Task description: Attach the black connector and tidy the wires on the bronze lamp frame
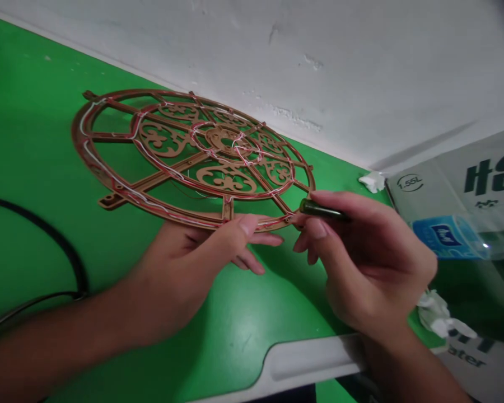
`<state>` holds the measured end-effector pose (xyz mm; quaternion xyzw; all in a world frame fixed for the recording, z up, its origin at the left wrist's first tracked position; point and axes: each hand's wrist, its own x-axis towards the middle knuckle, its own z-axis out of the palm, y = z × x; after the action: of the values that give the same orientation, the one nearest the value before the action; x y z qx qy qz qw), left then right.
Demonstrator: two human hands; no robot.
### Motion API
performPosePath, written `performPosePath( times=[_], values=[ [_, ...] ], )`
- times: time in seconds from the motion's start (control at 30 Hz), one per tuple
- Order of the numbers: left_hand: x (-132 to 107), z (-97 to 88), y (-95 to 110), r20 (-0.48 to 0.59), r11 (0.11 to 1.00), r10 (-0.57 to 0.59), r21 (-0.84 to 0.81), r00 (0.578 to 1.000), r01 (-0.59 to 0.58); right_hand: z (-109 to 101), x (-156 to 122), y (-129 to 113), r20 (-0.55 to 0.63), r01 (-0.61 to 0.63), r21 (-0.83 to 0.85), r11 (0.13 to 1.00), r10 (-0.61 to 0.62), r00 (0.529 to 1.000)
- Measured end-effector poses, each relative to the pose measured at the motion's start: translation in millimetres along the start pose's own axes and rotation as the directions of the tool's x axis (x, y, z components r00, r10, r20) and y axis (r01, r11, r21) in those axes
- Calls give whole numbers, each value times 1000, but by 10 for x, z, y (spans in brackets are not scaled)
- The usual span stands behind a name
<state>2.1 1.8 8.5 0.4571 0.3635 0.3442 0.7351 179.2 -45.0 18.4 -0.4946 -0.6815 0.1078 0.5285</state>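
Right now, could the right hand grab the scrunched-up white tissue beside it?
Probably yes. The tissue lies just beside the right hand, with nothing between them. But it pinches a dark tool at the brown frame, so the tool would likely have to go down first.

green table (235, 341) | black cable (78, 268) at left | 1 white wad (373, 181), perhaps tissue

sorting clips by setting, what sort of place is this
Probably a small assembly workbench: green table top against a bare white wall, left hand gripping a brown ornamental frame laced with thin wires, right hand holding a dark pen-like tool to its rim.
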Motion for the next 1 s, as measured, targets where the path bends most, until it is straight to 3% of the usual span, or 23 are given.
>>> performPosePath(
  times=[0.1,0.33,0.53,1.0],
  values=[
    [-7,-29,-21,12,999,-14,50,1000,14,0,-9,-31,14,49,-18,999,-49,999],
    [0,-14,-37,0,1000,5,-19,1000,-5,-1,-31,-50,-43,99,-156,983,-107,993],
    [4,10,1,40,996,15,-83,999,-12,-13,58,-67,152,277,-298,914,-241,959],
    [38,5,-16,67,997,43,-69,997,-38,-17,77,-57,283,348,-299,889,-266,922]
  ],
)
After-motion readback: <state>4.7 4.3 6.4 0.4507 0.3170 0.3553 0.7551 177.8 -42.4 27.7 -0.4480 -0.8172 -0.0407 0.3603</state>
